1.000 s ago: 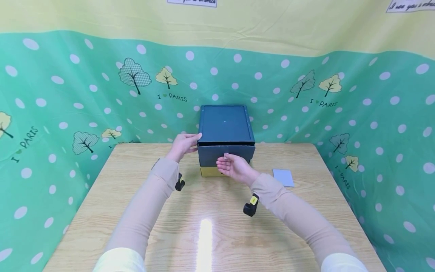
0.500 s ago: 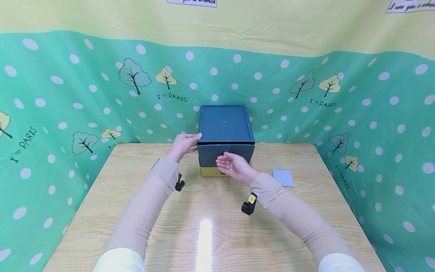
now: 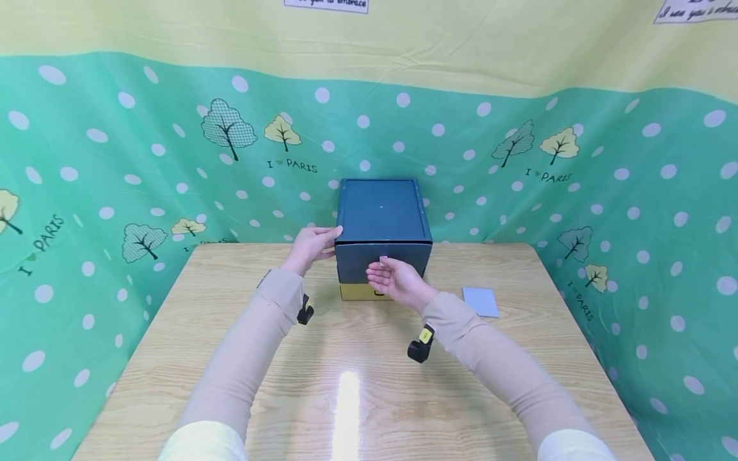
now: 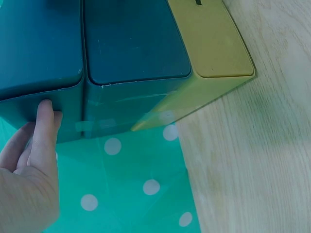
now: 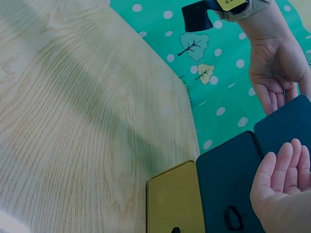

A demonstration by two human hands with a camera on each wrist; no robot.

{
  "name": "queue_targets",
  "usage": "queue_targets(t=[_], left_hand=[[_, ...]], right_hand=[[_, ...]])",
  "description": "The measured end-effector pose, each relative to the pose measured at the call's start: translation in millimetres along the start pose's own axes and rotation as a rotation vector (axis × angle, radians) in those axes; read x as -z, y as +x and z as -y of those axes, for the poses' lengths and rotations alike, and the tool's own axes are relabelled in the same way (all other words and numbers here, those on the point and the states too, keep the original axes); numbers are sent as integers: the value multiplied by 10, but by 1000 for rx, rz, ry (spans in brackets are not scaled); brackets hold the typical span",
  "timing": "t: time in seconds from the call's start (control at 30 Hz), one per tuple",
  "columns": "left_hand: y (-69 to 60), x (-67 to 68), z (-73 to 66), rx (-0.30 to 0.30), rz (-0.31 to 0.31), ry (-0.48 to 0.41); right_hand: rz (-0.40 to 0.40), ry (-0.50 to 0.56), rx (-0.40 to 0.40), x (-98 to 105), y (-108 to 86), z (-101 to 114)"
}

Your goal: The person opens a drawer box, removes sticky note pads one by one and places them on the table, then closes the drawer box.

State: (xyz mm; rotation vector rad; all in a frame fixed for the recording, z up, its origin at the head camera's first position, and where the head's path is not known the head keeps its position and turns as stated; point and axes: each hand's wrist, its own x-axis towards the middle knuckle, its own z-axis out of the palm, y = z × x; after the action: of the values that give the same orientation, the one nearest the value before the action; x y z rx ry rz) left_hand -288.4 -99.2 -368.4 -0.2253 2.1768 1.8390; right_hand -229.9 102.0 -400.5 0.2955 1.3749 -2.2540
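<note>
Head view: both hands at a stacked drawer unit (image 3: 380,211), standing upright at the far end of the counter (image 3: 259,397), just before a polka-dot curtain (image 3: 230,77). Left hand (image 3: 313,248) braced at the unit's left side, fingers straight and touching the upper blue wall in the left wrist view. Right hand (image 3: 400,282) in front of the upper blue drawer (image 5: 286,121), palm turned back toward the wearer, fingers side by side and softly bent; thumb close to a small pale tab (image 3: 383,259), but cannot tell whether pinching it.

Judging by the thin dark line under the unit's top and the steadying left hand, probably at the step of pressing the upper drawer home. Seems to call next for a straight, even push at the middle of the front, left-hand brace held firm, then an easy release once flush.

By count: one drawer unit; three drawers, two blue above one yellow drawer (image 5: 172,199); one black loop (image 5: 233,218) plainly in sight, on the middle blue drawer (image 5: 221,177); one pale square pad (image 3: 480,301), flat on the counter, right of the unit and apart from it; two wrist cameras (image 3: 419,346), one per arm; two hands.
</note>
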Motion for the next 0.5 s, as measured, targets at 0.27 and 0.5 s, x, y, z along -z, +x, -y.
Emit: queue_targets(t=[0.27, 0.5], left_hand=[[5, 2, 13, 2, -7, -1], [2, 2, 7, 2, -9, -14]], right_hand=[[-15, 12, 17, -11, 28, 8], [-22, 17, 25, -25, 49, 22]])
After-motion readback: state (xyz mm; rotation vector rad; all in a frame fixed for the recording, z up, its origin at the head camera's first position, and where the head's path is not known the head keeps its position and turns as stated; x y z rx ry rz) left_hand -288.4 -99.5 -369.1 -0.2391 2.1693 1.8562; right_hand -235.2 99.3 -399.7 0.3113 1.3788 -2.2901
